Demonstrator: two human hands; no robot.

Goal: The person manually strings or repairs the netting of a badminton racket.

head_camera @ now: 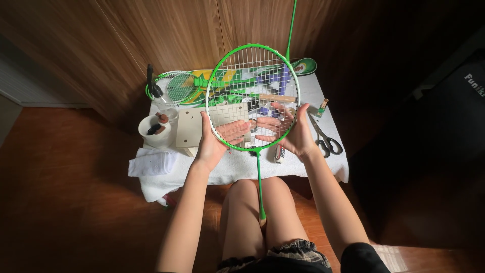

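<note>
Your left hand point(214, 139) and right hand point(293, 131) clamp the green racket point(252, 96) head above the scissors point(326, 139). Squeeze harder and the frame might warp

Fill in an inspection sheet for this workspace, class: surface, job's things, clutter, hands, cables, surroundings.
Surface: small table under white cloth.
Job's things: green-framed white-strung badminton racket, held upright over the table, handle down between the knees.
Clutter: metal scissors, white cup, second green racket, beige flat board, folded white towel.
Hands: left hand and right hand grip the frame's sides, fingers behind the strings.
Cables: nothing seen.
Surroundings: wooden wall panels, brown wooden floor.
</note>
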